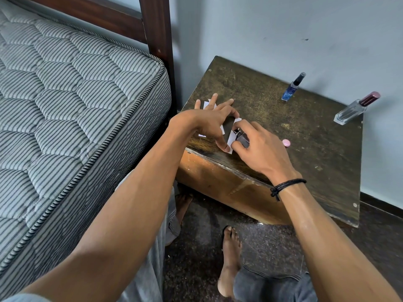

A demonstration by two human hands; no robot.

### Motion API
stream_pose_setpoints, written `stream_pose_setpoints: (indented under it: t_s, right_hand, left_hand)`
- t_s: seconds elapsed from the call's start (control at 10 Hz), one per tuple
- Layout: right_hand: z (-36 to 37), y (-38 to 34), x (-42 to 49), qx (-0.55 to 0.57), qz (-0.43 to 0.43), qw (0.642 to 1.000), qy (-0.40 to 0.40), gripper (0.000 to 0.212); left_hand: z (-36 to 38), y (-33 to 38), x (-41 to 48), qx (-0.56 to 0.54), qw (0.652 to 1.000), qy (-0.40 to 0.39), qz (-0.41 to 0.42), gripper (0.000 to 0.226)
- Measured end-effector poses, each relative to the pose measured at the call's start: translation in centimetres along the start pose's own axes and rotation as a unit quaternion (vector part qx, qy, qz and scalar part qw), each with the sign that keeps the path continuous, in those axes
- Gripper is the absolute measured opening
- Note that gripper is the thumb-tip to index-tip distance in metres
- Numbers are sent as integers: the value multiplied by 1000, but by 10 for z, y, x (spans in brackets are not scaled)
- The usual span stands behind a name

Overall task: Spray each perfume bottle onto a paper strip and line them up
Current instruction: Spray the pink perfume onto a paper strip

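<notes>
My right hand (259, 147) grips a small dark perfume bottle (241, 138), its nozzle tilted over a white paper strip (231, 138) near the table's front left edge. My left hand (213, 118) lies spread on the table, its thumb pressing that strip's near end. More white strips (206, 105) show under its fingers, mostly hidden. A blue bottle (291, 90) with a black cap stands at the back. A clear bottle (354, 110) with a dark red cap stands at the back right.
A pink round cap (286, 142) lies on the worn dark wooden table (305, 138) just right of my right hand. A striped mattress (65, 105) and dark bedpost (157, 29) are at left. My bare feet are on the dark floor below.
</notes>
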State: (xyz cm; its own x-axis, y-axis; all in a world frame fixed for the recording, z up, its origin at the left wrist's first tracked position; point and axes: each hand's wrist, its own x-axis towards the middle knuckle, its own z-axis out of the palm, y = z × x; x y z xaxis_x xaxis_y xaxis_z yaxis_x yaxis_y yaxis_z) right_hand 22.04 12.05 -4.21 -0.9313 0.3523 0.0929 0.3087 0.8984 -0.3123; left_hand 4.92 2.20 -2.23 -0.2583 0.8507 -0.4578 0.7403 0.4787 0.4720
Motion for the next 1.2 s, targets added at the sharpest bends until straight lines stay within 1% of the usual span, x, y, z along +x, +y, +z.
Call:
stream_pose_setpoints:
  t_s: [0.2,0.3,0.5,0.6,0.7,0.8,0.9,1.0,1.1,1.2]
  right_hand:
    - [0,-2,-1,3,9,1000,11,35]
    - [-1,-1,0,-3,7,1000,3,31]
    - [-1,-1,0,2,5,1000,6,34]
    - [-2,0,0,2,3,1000,2,30]
    - [-2,-1,-2,10,4,1000,10,34]
    - [-4,-1,-1,10,3,1000,-3,31]
    - [-6,-2,-1,24,14,1000,-5,29]
    - [-9,-3,-2,51,36,998,-12,33]
    - [-19,0,1,150,82,984,-56,32]
    - [-38,-3,4,371,154,913,-72,26]
  left_hand:
    - [-1,0,0,2,1000,-1,0,106]
    - [-1,0,-1,2,1000,-1,0,106]
    - [0,0,0,5,1000,-1,0,106]
    - [0,0,0,4,1000,-1,1,107]
    - [0,0,0,3,1000,-2,-1,107]
    - [0,0,0,2,1000,-1,-1,106]
    - [0,-1,0,1,1000,0,0,106]
    - [-1,-1,0,4,1000,-2,0,103]
    - [-2,0,0,7,1000,-4,-2,102]
    - [-1,0,0,14,1000,-3,-5,105]
